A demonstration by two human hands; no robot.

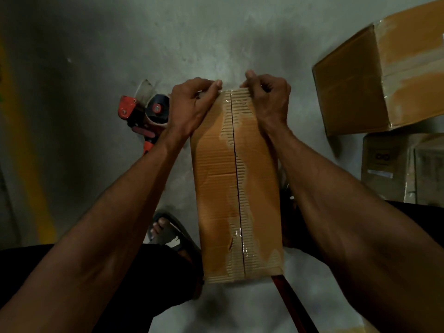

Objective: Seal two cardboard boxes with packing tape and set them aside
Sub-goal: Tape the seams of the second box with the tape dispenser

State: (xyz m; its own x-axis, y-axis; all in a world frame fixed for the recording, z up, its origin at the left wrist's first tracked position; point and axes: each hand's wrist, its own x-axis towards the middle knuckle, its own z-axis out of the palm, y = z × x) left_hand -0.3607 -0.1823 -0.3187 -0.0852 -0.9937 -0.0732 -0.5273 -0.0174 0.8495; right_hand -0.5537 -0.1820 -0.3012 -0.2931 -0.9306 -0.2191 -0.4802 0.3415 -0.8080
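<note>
Mid-seal: left hand (192,102) and right hand (269,97) both pinch the tape at the far edge of the box (237,188); centre seam looks open; next, likely pick up the tape gun (144,114), far left.

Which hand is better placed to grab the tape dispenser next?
Likely the left hand. The tape dispenser lies on the floor right beside it, left of the cardboard box; the right hand would have to cross the box.
</note>
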